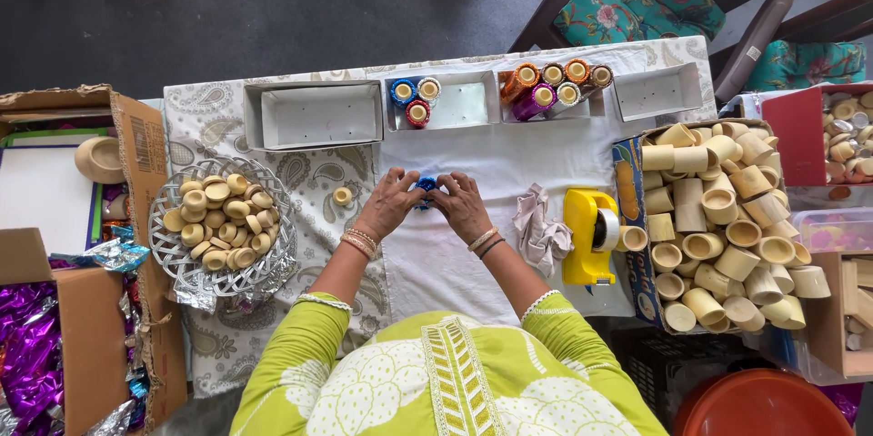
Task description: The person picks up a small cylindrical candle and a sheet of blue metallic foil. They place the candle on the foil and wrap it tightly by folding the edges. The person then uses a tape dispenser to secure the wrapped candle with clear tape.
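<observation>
Paisley-clothed table point(227, 118), left hand point(391, 202) and right hand point(462, 204) pinched shut around small blue foil-wrapped cup point(426, 185) (wrapping seemingly mid-way; folding loose foil edges likely next).

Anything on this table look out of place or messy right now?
One small cup sits alone on the tablecloth, apart from the heap in the silver basket. A crumpled cloth lies beside the yellow tape dispenser. Both hands, left hand and right hand, hold a blue piece. Nothing is spilled.
</observation>
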